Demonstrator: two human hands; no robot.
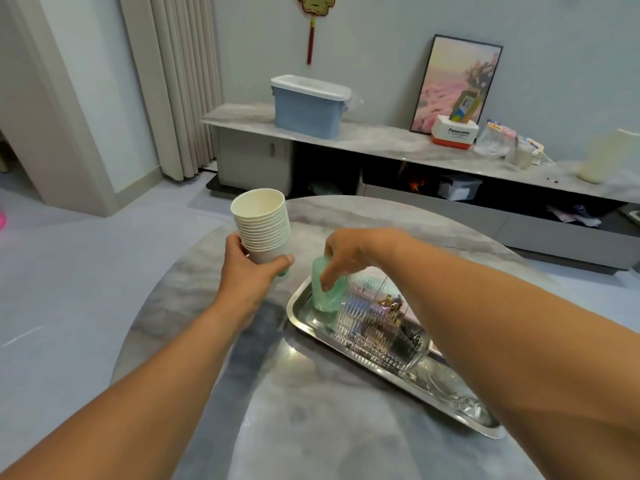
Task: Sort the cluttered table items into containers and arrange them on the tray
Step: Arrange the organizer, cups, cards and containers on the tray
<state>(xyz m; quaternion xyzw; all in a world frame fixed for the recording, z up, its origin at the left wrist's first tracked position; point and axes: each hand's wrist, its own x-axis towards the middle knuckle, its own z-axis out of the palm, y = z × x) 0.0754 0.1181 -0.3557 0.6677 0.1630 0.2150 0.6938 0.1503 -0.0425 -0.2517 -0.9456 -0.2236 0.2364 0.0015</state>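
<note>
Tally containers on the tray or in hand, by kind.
Paper cup stack, left hand: 1
Green glass cup on steel tray, right hand: 1
Clear ribbed glass holder: 1
Total: 3

1. Pale grey wall (398,36) with a red-tasselled ornament (313,15).
2. Cream curtains (180,84) at left.
3. Long marble-topped console (381,140) holding a blue lidded bin (308,107) and a leaning framed picture (457,81).
4. Light grey floor (69,289).

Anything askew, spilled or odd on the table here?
Nothing spilled. The tray sits askew to the table edge. Left hand holds the cup stack tilted in the air; right hand grips the green cup upright on the tray.
</note>
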